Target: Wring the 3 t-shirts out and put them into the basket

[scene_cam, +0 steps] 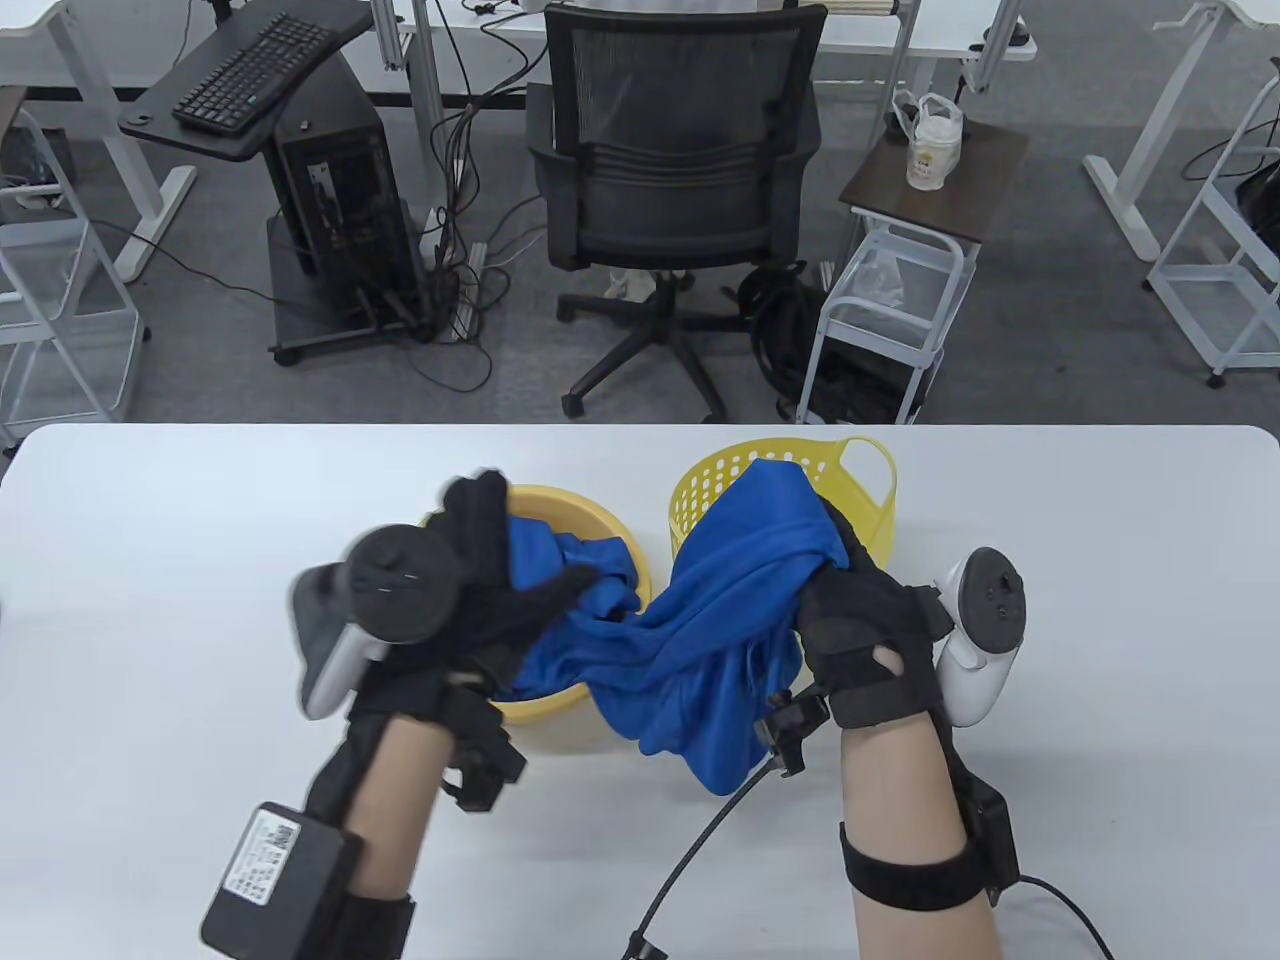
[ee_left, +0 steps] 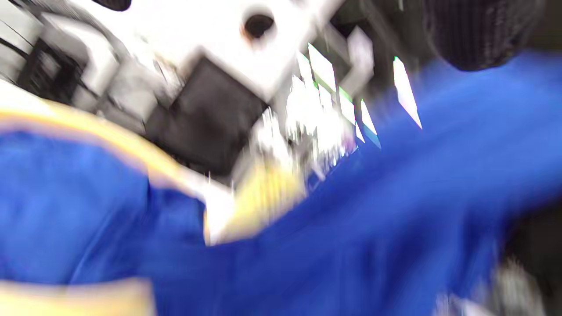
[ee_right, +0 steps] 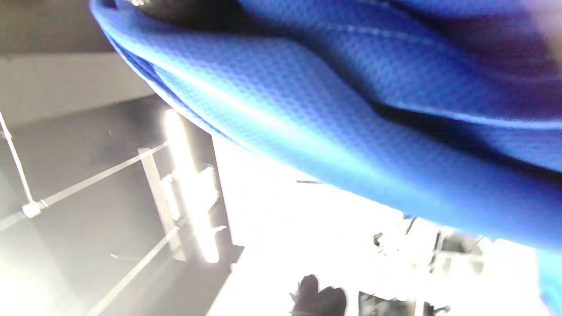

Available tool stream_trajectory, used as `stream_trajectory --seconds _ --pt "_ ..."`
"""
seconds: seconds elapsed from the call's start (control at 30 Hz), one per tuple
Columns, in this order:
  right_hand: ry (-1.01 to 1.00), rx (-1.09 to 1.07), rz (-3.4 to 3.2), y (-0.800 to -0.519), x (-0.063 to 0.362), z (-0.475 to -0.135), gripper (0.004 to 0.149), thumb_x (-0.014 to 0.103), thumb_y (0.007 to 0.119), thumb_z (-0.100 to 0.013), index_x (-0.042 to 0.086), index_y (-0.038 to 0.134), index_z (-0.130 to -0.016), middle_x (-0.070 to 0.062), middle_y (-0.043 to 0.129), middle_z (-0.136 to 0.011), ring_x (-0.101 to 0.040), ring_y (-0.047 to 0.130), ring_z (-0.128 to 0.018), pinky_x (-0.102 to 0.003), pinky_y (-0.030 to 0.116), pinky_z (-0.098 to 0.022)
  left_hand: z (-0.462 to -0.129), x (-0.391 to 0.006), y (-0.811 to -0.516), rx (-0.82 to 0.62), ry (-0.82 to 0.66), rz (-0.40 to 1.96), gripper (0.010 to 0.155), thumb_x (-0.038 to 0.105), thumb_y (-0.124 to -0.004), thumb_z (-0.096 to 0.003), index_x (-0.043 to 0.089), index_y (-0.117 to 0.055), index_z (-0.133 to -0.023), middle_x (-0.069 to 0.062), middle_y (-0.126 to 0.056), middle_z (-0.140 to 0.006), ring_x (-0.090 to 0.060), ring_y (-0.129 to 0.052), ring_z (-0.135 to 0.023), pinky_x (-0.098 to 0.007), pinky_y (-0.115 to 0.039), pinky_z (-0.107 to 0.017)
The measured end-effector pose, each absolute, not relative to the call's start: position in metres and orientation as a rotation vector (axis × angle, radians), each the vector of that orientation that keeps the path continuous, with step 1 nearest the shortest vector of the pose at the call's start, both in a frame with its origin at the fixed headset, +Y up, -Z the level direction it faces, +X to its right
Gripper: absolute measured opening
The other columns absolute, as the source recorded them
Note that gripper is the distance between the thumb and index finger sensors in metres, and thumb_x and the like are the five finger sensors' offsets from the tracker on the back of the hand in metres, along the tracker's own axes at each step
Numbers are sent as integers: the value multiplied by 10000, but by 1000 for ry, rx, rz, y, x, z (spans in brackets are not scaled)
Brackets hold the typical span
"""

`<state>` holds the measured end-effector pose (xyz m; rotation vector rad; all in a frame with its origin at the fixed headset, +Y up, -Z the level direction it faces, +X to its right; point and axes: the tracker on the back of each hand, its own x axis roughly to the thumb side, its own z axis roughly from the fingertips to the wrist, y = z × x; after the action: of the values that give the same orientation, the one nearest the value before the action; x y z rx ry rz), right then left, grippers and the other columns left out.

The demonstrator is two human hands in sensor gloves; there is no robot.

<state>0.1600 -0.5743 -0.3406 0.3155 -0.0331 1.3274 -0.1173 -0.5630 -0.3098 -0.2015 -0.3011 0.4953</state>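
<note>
My right hand [scene_cam: 850,610] grips a blue t-shirt [scene_cam: 730,600] by a bunched part just in front of the yellow perforated basket [scene_cam: 870,500]. The shirt lifts over the basket's rim, sags leftward to the yellow basin [scene_cam: 545,708] and hangs down towards the table. More blue cloth [scene_cam: 570,560] lies in the basin. My left hand [scene_cam: 505,580] hovers blurred over the basin with fingers spread, thumb against the cloth, holding nothing that I can see. The left wrist view is smeared: blue cloth [ee_left: 373,219] and the basin's yellow rim [ee_left: 131,149]. Blue t-shirt fabric [ee_right: 329,131] fills the right wrist view.
The basin and basket stand side by side mid-table on the white table [scene_cam: 200,550]. A black cable [scene_cam: 690,860] trails across the near edge between my arms. Beyond the far edge stand an office chair [scene_cam: 680,150] and a small white cart [scene_cam: 890,300].
</note>
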Motion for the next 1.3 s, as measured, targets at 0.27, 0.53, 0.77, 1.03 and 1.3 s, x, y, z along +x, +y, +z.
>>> stream_trajectory --seconds 0.27,0.53,0.77,1.03,1.3 --pt "-34 507 1189 -553 145 -311 498 302 660 -676 53 585 -1101 -443 466 -1103 -792 493 -847 -849 572 -457 -332 -67 -622 -146 -384 631 1282 704 -917 -418 233 60 -1101 -235 26 -1202 -635 -275 -1074 -748 -491 -723" --pt "-95 521 1151 -554 136 -308 483 304 676 -667 47 627 -1073 -406 528 -1100 -732 475 -915 -817 475 -564 -346 -104 -651 -64 -319 1049 531 509 -766 -607 321 -607 -1076 -217 -521 -1195 -562 -712 -957 -607 -750 -646" --pt "-206 458 1358 -558 139 -314 518 304 692 -663 -10 635 -1072 -401 357 -1139 -704 263 -945 -823 244 -531 -338 -156 -623 -3 -491 1805 552 487 -689 -651 294 -451 -1110 -168 -572 -1174 -457 -813 -939 -486 -838 -649" --pt "410 503 1207 -613 84 -343 1009 648 588 -657 -97 55 -1080 -532 125 -1056 -862 418 -788 -876 576 -427 -330 -127 -620 -374 -955 2137 626 597 -561 -666 408 -218 -1154 -101 -428 -1253 -371 -657 -1083 -440 -747 -785" --pt "365 513 1065 -614 90 -350 792 510 700 -684 -27 359 -1156 -478 482 -1068 -771 703 -731 -680 799 -452 -327 -137 -615 -103 -760 1782 624 656 -534 -652 300 -452 -1158 -63 -286 -1288 -344 -399 -1155 -437 -565 -853"
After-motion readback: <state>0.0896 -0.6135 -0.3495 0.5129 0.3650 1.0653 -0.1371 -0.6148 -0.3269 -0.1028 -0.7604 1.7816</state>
